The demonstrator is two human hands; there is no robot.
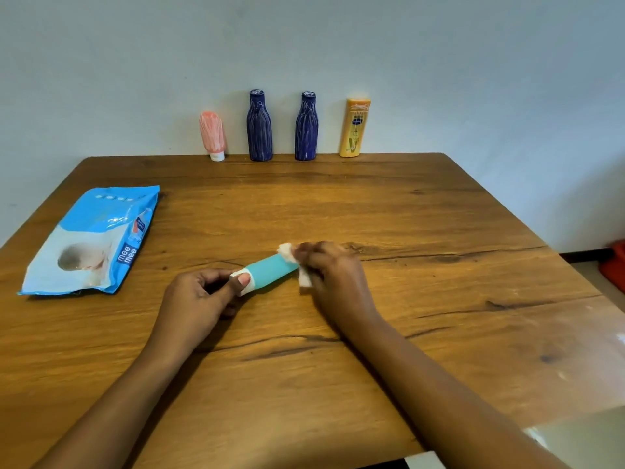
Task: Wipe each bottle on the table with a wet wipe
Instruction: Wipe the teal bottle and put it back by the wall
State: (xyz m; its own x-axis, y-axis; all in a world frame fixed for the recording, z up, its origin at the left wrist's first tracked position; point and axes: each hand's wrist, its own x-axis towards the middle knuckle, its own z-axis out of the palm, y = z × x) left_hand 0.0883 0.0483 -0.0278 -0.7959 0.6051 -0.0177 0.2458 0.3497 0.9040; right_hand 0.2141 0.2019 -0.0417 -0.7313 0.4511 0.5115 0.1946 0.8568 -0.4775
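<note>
While left hand pinches teal bottle cap, right hand grips wet wipe mid-wipe; four bottles likely pending.

Table: warm brown wood grain, with dark crack lines and knots.

Centre: teal tube, plain body, with a white end cap. A white wipe sits at its 2 o'clock end.

12 o'clock, row of four:
- pink tube, white streaks, white bottom cap
- left navy bottle and right navy bottle, both scribbled with white lines
- orange-yellow bottle, small blue logo

9 o'clock: wipes pack, sky blue over white, white lettering on a dark blue band.

Wall: plain pale blue-grey.

3 o'clock edge: red-orange item, unidentifiable.
</note>
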